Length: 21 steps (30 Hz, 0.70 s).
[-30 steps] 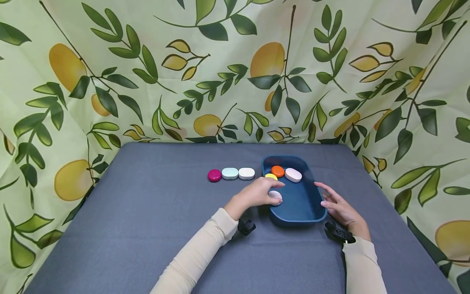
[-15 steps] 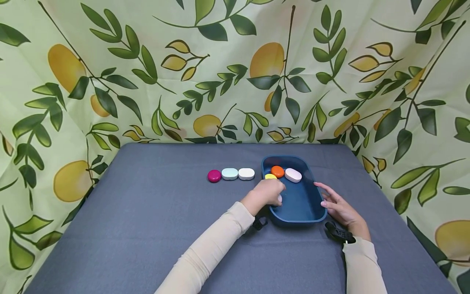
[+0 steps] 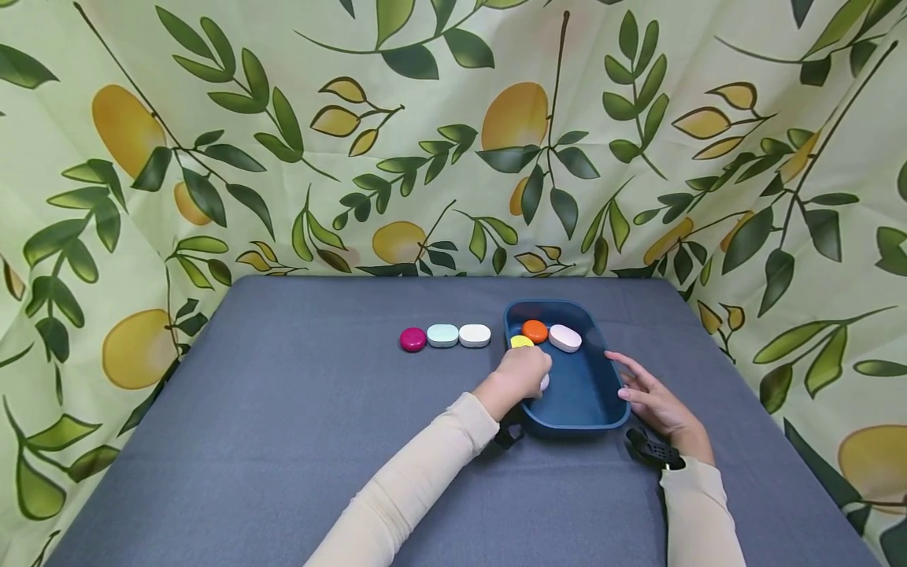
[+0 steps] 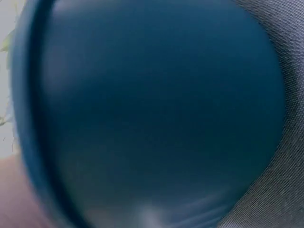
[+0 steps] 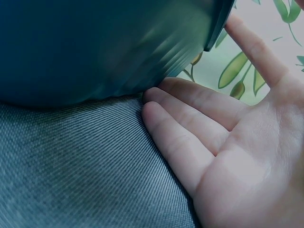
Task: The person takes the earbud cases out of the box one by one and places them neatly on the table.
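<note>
A dark blue oblong tub (image 3: 577, 405) sits on the table. Over its left rim reaches my left hand (image 3: 522, 373), fingers curled down inside; it holds a pale, rounded soap bar (image 3: 544, 383), mostly hidden by the hand. Inside the tub, towards the far end, lie an orange round soap (image 3: 534, 331), a pale pink oval soap (image 3: 564, 339) and a yellow soap (image 3: 521, 341) partly covered by the hand. My right hand (image 3: 660, 405) rests against the tub's right side with fairly straight fingers (image 5: 178, 137). The left wrist view is filled by the tub's outer wall (image 4: 156, 114).
Left of the tub, a magenta round soap (image 3: 413, 339), a mint oval soap (image 3: 442, 335) and a white oval soap (image 3: 475, 335) lie in a row. A grey cloth (image 3: 283, 394) covers the table. A lemon-print curtain (image 3: 453, 157) hangs behind and along the sides.
My left hand has moved right and turned over, deeper into the tub, with the pale soap bar, which is now more hidden. The right hand and the tub have stayed put.
</note>
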Each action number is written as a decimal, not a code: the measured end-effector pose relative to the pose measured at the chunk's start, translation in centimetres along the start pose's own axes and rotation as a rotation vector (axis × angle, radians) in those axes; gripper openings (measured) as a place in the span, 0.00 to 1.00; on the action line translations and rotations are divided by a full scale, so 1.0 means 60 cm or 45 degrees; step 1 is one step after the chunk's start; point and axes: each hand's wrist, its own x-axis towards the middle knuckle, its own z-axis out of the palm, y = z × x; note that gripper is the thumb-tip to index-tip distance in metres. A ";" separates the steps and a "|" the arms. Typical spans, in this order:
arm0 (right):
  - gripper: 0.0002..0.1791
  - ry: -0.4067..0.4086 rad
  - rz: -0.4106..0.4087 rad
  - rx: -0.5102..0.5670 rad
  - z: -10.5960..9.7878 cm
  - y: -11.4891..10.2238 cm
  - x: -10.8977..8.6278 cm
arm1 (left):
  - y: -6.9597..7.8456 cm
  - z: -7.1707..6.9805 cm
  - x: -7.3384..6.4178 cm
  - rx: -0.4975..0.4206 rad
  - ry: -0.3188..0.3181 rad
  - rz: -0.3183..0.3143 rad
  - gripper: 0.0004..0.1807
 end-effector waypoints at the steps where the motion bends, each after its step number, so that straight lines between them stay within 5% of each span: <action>1: 0.34 -0.003 -0.004 0.004 0.000 0.000 0.000 | -0.004 -0.002 -0.001 -0.040 0.019 0.010 0.18; 10: 0.34 -0.022 -0.039 0.021 -0.003 0.005 0.000 | -0.062 -0.026 -0.032 -0.609 0.278 0.106 0.25; 15: 0.34 -0.021 -0.046 0.011 -0.005 0.008 0.000 | -0.094 -0.019 -0.044 -0.916 0.372 0.063 0.25; 21: 0.34 -0.037 -0.054 0.033 -0.005 0.007 0.001 | -0.117 0.004 -0.050 -1.043 0.452 -0.046 0.28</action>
